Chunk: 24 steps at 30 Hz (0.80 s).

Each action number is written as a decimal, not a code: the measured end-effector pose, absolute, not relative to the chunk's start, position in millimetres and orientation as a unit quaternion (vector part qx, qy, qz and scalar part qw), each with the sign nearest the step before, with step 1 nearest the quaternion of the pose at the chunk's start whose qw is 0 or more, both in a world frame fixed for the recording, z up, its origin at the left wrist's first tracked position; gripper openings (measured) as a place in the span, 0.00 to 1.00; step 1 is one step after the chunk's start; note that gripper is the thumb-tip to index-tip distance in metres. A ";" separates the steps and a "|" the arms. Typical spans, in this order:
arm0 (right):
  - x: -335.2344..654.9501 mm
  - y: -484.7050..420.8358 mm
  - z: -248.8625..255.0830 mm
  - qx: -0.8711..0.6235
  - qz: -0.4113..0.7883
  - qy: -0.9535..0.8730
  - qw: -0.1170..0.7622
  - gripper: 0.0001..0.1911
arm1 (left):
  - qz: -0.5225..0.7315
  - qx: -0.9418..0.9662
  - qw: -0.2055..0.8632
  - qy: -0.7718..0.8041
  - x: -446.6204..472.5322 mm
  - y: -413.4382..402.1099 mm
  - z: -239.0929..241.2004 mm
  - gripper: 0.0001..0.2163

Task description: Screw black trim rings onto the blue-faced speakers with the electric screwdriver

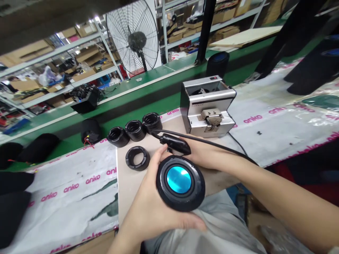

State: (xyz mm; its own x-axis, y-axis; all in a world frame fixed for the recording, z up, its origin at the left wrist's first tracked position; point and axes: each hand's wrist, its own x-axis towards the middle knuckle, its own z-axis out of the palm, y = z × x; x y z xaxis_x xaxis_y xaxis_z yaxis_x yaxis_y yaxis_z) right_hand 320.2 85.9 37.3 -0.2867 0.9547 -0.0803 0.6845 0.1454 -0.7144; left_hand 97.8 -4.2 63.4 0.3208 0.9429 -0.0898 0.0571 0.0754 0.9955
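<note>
Both of my hands are at work just above my lap. My left hand (152, 211) cups a round black speaker (180, 182) from the left and below. The thumb lies along its lower rim and the other fingers curl onto its upper left edge, with its shiny blue centre facing up at me.

Just behind it, my right hand (205, 155) is closed round a black power screwdriver (174, 143), which lies at the speaker's far rim. Most of those fingers are hidden behind the speaker, so I cannot tell how they sit. The tool's black cable (212, 143) runs off to the right over that hand.

The speaker hangs over the near part of a tan board (129, 181) on the bench. On the board, just left of the screwdriver, lies one black ring (137, 158). Past it, a row of three more black rings (135, 130) stands side by side.

Right of the row stands a silver screw feeder (209, 106). White plastic sheet (66, 183) printed "anko" covers the bench on both sides. Beyond runs a green belt (148, 95), and far back a big fan (134, 35) stands by shelves of cartons (79, 56).
</note>
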 end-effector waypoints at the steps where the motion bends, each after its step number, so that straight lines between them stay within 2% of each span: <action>1: 322.7 84.0 42.0 -0.574 0.343 -0.714 0.207 0.29 | 0.384 0.561 0.583 0.446 100.8 -3.4 64.4 0.67; 3: 329.6 78.1 54.1 -0.600 0.361 -0.680 0.216 0.30 | 0.398 0.562 0.565 0.454 107.4 -1.7 67.0 0.60; 7: 345.5 63.3 80.9 -0.616 0.401 -0.614 0.287 0.41 | 0.443 0.601 0.451 0.488 120.9 3.0 68.5 0.44; 9: 351.8 57.9 92.2 -0.615 0.399 -0.592 0.335 0.43 | 0.462 0.624 0.391 0.494 124.7 5.5 65.5 0.43; 12: 355.8 55.3 104.1 -0.622 0.339 -0.596 0.378 0.39 | 0.472 0.662 0.328 0.481 125.3 8.6 58.1 0.43; 15: 352.0 59.2 105.9 -0.602 0.332 -0.636 0.350 0.32 | 0.471 0.699 0.276 0.461 122.1 11.6 51.8 0.43; 18: 345.6 66.3 96.1 -0.579 0.404 -0.646 0.291 0.26 | 0.468 0.714 0.248 0.458 118.1 14.5 49.1 0.43; 21: 344.2 70.8 86.6 -0.574 0.456 -0.617 0.286 0.34 | 0.463 0.719 0.240 0.459 115.4 16.1 48.1 0.43; 24: 348.4 69.7 92.8 -0.578 0.453 -0.591 0.333 0.38 | 0.465 0.719 0.247 0.453 115.1 16.9 47.0 0.43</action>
State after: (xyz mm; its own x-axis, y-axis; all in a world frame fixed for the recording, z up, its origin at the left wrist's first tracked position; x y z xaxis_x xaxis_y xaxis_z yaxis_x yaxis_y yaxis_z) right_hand 348.4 69.7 92.8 -0.1100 0.9855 -0.1296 0.3808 -0.0786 -0.9213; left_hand 115.1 16.9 47.0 0.1567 0.8815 0.4455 0.4221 -0.4675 0.7767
